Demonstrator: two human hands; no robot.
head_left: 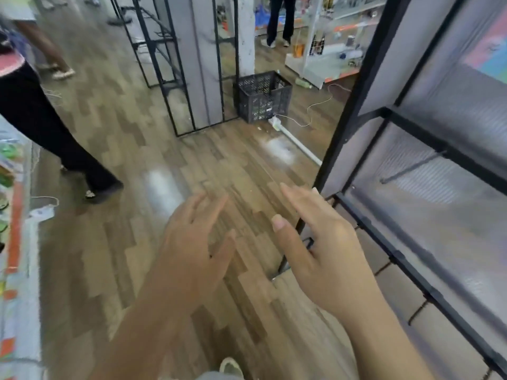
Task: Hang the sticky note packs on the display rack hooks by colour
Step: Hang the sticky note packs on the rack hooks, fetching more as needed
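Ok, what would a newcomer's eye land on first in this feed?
The left hand and right hand, both open and empty, spread over the brown wood-pattern floor in the foreground. At right stands the black-framed display rack with frosted panels, one bare black metal hook jutting out. A black plastic lattice crate sits farther back.

Crate stands left of rack.

Floor: brown and tan planks in a staggered wood-grain pattern; display rack: black frame, grey ribbed translucent panels; crate: black, lattice-perforated walls; cable: white; pillar: white; bystander's trousers: black.
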